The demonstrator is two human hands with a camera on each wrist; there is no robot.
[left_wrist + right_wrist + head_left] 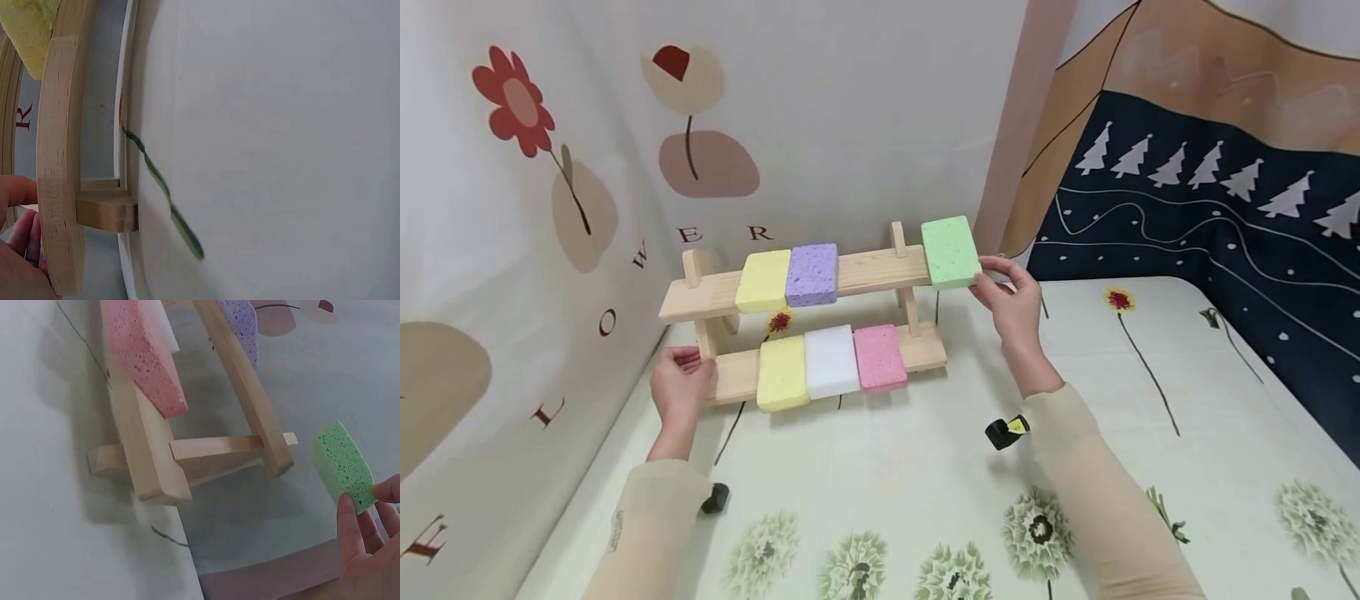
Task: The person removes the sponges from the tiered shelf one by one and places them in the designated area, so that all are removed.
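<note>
A two-tier wooden rack point(872, 271) stands in the middle of the head view. My right hand point(1011, 300) pinches a green sponge point(951, 252) by its lower right corner. That sponge overlaps the upper shelf's right end in the head view, while the right wrist view shows a gap between them. My left hand point(681, 383) grips the rack at the lower shelf's left end, its fingers partly hidden behind the wood. A yellow sponge point(763, 281) and a purple sponge point(812, 275) lean on the upper shelf. Below are another yellow sponge point(782, 372), a white sponge point(831, 361) and a pink sponge point(881, 358).
A flower-printed cloth point(887, 467) covers the table. Behind the rack hangs a pale printed curtain point(865, 108), and a dark tree-patterned cloth point(1187, 217) hangs at the right. Small black devices sit at both wrists, including one point(1003, 432) by the right sleeve.
</note>
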